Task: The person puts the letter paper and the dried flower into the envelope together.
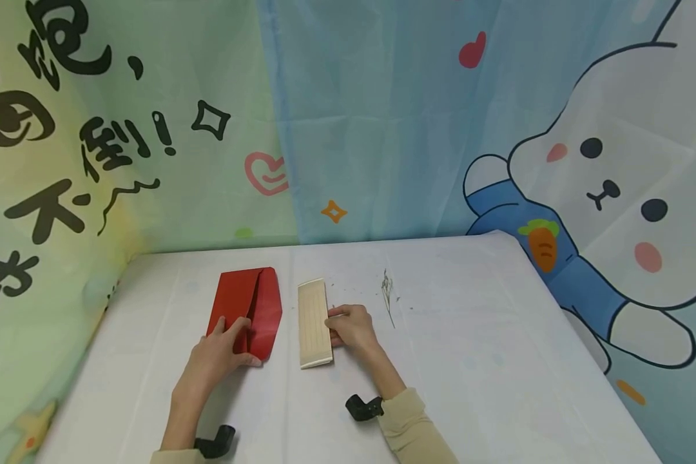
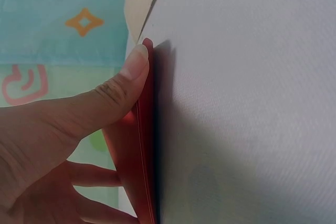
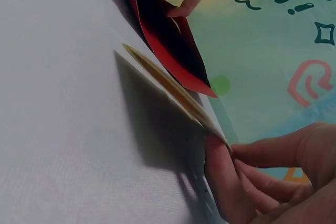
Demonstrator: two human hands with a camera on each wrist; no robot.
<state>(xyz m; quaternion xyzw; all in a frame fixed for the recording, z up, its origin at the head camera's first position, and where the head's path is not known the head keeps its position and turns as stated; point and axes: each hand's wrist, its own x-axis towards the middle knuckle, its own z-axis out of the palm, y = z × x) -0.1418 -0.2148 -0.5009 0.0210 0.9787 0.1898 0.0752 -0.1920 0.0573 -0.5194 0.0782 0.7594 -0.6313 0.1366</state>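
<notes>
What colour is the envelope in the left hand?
The envelope is red; the head view shows it best.

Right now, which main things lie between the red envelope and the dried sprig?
In the head view, the beige strip and the right hand gripping its edge lie between the red envelope and the dried sprig.

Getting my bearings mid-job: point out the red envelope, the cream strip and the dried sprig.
Red envelope (image 1: 239,296), head view: its darker left panel.
Cream strip (image 1: 314,323), head view: middle of its upper face.
Dried sprig (image 1: 387,298), head view: stems around mid-length.
</notes>
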